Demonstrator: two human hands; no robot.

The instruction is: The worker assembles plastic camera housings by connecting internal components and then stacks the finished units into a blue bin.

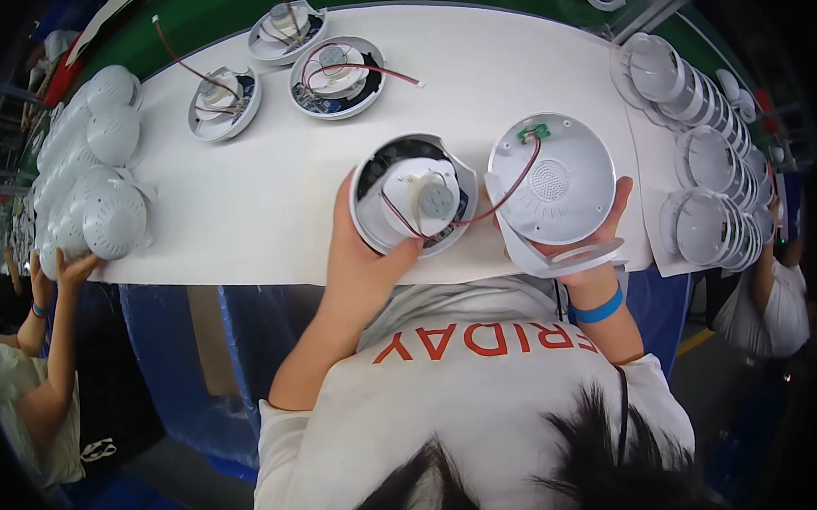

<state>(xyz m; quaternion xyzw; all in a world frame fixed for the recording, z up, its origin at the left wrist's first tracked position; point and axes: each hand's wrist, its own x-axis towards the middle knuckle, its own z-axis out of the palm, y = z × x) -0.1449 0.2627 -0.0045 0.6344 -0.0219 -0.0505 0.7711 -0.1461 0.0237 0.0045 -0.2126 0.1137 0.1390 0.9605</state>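
My left hand [358, 257] is closed round a white round housing [421, 183] with a grey motor-like cylinder and white disc inside its dark interior. My right hand [594, 283], mostly hidden behind it, grips a white cup-shaped shell [566, 213], open side up, with a dotted grille in its floor. A white curved arm or loop [555, 263] juts from the shell's near edge. One red and dark cable [518, 182] runs from the housing to a small green circuit board [533, 134] inside the shell's far rim. Both parts are held apart, above the white table.
Farther off on the table [242, 189] stand three similar housings [337, 78] with loose cables. White domes [115, 222] are heaped at the left, where another person's hand [76, 268] touches them. Nested white shells [704, 228] line the right edge; another person is beyond.
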